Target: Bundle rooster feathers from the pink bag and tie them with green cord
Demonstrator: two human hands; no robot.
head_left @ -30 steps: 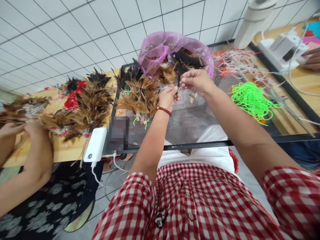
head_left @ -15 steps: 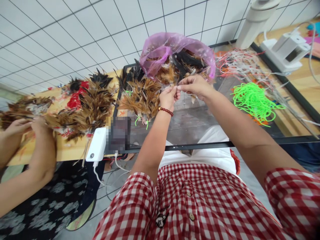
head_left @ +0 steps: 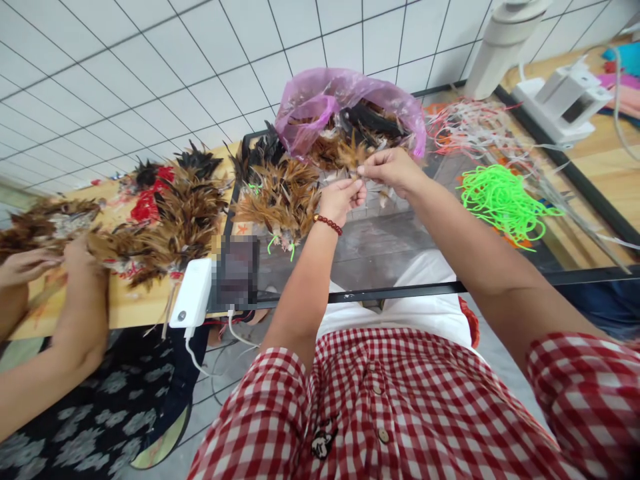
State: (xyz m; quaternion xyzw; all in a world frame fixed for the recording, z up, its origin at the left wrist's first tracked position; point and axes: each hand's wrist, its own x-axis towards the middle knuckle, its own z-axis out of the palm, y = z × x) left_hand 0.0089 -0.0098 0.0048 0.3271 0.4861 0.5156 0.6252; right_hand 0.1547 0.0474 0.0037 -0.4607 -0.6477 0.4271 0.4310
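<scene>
A purple bag (head_left: 350, 83) stands behind, a feather bundle (head_left: 283, 193) left, green cords (head_left: 503, 203) right. Before the bag, left hand (head_left: 341, 198) and right hand (head_left: 395, 172), fingertips closer than a second ago, pinch a small item (head_left: 359, 176), unclear.

1. A white tiled wall (head_left: 175, 67) is stretching across the back, dark lines crossing it.
2. A pale wooden tabletop (head_left: 135, 310) is lying at left, another wooden surface (head_left: 597, 163) at right.
3. A black-framed grey work surface (head_left: 395, 233) is lying between them.
4. Grey floor tiles (head_left: 204, 408) are showing below.
</scene>
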